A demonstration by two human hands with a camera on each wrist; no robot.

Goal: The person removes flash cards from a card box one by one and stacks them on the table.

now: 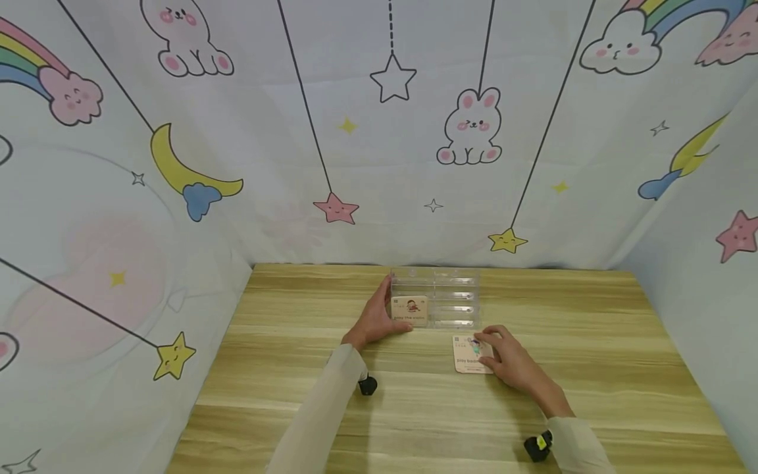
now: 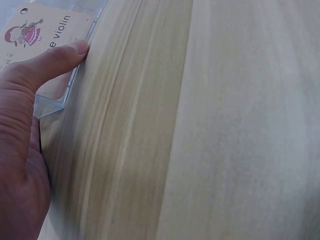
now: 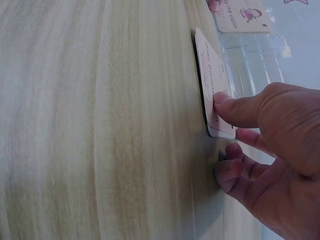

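A clear plastic organizer (image 1: 456, 316) with several compartments stands near the back of the wooden table. My left hand (image 1: 376, 321) grips its left side, the thumb lying along the front edge, over the bottom of a picture card (image 1: 410, 309). That card, with a violin player drawn on it, sits in the organizer's front left part; "violin" is readable in the left wrist view. In front of the organizer, my right hand (image 1: 510, 359) pinches a second picture card (image 1: 464, 361) by its right side, thumb on its face. This one has rounded corners and begins "play badm"; the thumb hides the rest.
The wooden table (image 1: 284, 368) meets a white cartoon-printed cloth (image 1: 379, 224) close behind the organizer. More cloth walls rise at left and right. A black wrist device (image 1: 368, 385) is on the left sleeve and another black device (image 1: 537, 447) on the right.
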